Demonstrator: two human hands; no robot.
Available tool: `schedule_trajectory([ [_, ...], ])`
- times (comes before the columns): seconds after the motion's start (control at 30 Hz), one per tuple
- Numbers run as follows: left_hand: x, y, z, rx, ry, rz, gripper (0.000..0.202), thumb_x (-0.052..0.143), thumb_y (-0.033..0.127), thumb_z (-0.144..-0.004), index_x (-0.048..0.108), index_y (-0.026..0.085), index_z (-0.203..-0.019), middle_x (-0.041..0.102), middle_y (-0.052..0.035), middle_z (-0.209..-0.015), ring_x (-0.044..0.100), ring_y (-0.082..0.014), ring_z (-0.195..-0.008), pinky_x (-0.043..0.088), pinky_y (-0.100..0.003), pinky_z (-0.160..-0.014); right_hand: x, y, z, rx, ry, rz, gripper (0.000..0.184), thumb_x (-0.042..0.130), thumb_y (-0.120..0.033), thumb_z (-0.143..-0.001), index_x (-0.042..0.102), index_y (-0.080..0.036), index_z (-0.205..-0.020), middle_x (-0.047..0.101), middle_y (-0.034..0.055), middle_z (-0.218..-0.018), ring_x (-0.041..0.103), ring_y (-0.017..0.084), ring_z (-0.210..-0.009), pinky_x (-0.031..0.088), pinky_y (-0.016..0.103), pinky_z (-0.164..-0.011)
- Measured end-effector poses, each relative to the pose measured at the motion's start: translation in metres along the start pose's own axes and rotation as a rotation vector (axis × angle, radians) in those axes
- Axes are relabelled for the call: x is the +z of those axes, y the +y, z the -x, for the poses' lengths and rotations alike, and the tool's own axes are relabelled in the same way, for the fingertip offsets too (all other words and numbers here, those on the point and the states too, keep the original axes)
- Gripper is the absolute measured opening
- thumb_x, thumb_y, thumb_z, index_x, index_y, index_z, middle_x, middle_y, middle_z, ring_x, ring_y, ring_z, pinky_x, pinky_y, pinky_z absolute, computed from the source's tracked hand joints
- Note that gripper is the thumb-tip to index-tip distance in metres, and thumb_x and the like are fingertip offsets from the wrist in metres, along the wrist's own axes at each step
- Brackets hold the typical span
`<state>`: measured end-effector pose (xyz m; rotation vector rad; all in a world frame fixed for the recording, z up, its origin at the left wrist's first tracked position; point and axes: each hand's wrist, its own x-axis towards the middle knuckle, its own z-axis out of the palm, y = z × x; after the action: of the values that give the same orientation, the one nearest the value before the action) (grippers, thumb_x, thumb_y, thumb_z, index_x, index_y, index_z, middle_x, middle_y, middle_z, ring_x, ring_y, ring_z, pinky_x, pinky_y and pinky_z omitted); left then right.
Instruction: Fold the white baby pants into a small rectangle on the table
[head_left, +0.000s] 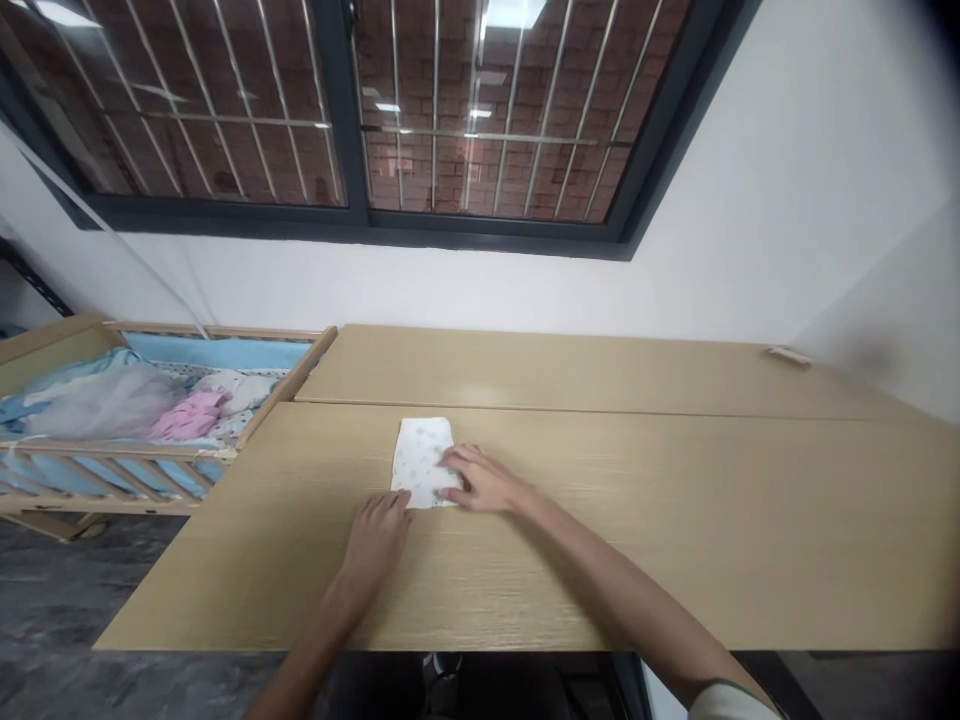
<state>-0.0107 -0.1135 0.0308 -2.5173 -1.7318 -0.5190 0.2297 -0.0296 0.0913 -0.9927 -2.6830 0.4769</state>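
A small, roughly rectangular white cloth (pixel 420 460) with a pale dotted print lies flat on the wooden tabletop (pixel 600 560). It looks folded, though I cannot count its layers. At its lower left corner rests my left hand (pixel 380 535), fingers stretched forward and their tips on the edge; the thumb is mostly hidden. From the right comes my right hand (pixel 484 480), touching the cloth's right edge. Its thumb and fingers are spread apart, the thumb near the lower right corner and the fingers higher up.
To the left stands a wooden crib (pixel 289 390) holding blue, white and pink bedding (pixel 191 415). A second wooden board (pixel 555 370) runs along the wall behind the tabletop. A small flat object (pixel 789 355) lies at its far right. Above is a barred window (pixel 360 120).
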Motion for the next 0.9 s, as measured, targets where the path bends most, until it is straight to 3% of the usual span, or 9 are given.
schedule_trajectory([
  [0.13, -0.009, -0.016, -0.005, 0.101, -0.012, 0.055, 0.028, 0.038, 0.01, -0.1, 0.066, 0.018, -0.102, 0.071, -0.0096, -0.106, 0.064, -0.025, -0.102, 0.046, -0.042, -0.096, 0.014, -0.018, 0.031, 0.022, -0.022, 0.018, 0.069, 0.065, -0.052, -0.089, 0.05, -0.015, -0.145, 0.048, 0.0188, -0.15, 0.041, 0.034, -0.139, 0.032, 0.05, -0.113],
  [0.2, -0.013, -0.02, -0.004, 0.123, -0.005, 0.13, 0.03, 0.034, 0.015, -0.103, 0.064, 0.018, -0.1, 0.07, -0.0093, -0.103, 0.063, -0.0248, -0.101, 0.046, -0.043, -0.096, 0.02, -0.025, 0.04, 0.021, 0.002, 0.014, 0.06, 0.065, -0.041, -0.09, 0.05, -0.016, -0.143, 0.051, 0.0179, -0.147, 0.043, 0.032, -0.138, 0.031, 0.049, -0.112],
  [0.3, -0.018, -0.027, 0.0, 0.1, -0.002, 0.31, 0.032, 0.03, 0.026, -0.106, 0.061, 0.021, -0.103, 0.069, -0.007, -0.106, 0.063, -0.0228, -0.104, 0.045, -0.042, -0.097, 0.023, -0.03, 0.043, 0.025, 0.061, -0.033, 0.036, 0.055, -0.023, -0.093, 0.059, -0.018, -0.129, 0.065, 0.0133, -0.126, 0.056, 0.027, -0.122, 0.037, 0.044, -0.106],
  [0.4, -0.016, -0.041, -0.003, 0.056, 0.005, 0.455, 0.026, 0.042, 0.039, -0.103, 0.06, 0.024, -0.112, 0.067, -0.0059, -0.122, 0.06, -0.024, -0.116, 0.042, -0.044, -0.104, 0.021, -0.029, 0.036, 0.107, 0.138, -0.125, 0.024, 0.047, -0.022, -0.098, 0.063, -0.02, -0.116, 0.07, 0.0105, -0.111, 0.063, 0.024, -0.103, 0.044, 0.039, -0.095],
  [0.47, -0.013, -0.052, -0.011, 0.013, -0.03, 0.539, 0.032, 0.056, 0.047, -0.095, 0.061, 0.025, -0.118, 0.067, -0.0062, -0.128, 0.059, -0.0269, -0.12, 0.042, -0.044, -0.106, 0.019, -0.023, 0.027, 0.179, 0.185, -0.226, 0.023, 0.046, -0.027, -0.101, 0.062, -0.02, -0.115, 0.071, 0.0093, -0.106, 0.065, 0.023, -0.093, 0.047, 0.035, -0.085],
  [0.6, -0.004, -0.066, -0.04, -0.095, -0.138, 0.71, 0.038, 0.058, 0.052, -0.09, 0.066, 0.022, -0.113, 0.073, -0.0066, -0.114, 0.067, -0.026, -0.104, 0.051, -0.037, -0.092, 0.021, -0.004, 0.008, 0.286, 0.301, -0.377, 0.024, 0.051, -0.034, -0.098, 0.06, -0.019, -0.115, 0.071, 0.0077, -0.1, 0.064, 0.02, -0.083, 0.047, 0.03, -0.074],
  [0.77, 0.012, -0.062, -0.074, -0.237, -0.067, 0.662, 0.035, 0.047, 0.048, -0.096, 0.064, 0.018, -0.103, 0.075, -0.0067, -0.094, 0.07, -0.0215, -0.084, 0.052, -0.03, -0.075, 0.029, 0.017, -0.018, 0.453, 0.424, -0.353, 0.02, 0.053, -0.036, -0.096, 0.06, -0.017, -0.098, 0.066, 0.0042, -0.082, 0.058, 0.018, -0.071, 0.043, 0.027, -0.064],
  [0.9, 0.024, -0.055, -0.086, -0.36, -0.001, 0.535, 0.022, 0.056, 0.04, -0.092, 0.063, 0.02, -0.09, 0.073, -0.0069, -0.089, 0.068, -0.0223, -0.083, 0.049, -0.032, -0.077, 0.037, 0.029, -0.029, 0.59, 0.479, -0.299, 0.016, 0.056, -0.032, -0.093, 0.059, -0.018, -0.099, 0.065, 0.0045, -0.083, 0.058, 0.018, -0.073, 0.045, 0.028, -0.068],
])
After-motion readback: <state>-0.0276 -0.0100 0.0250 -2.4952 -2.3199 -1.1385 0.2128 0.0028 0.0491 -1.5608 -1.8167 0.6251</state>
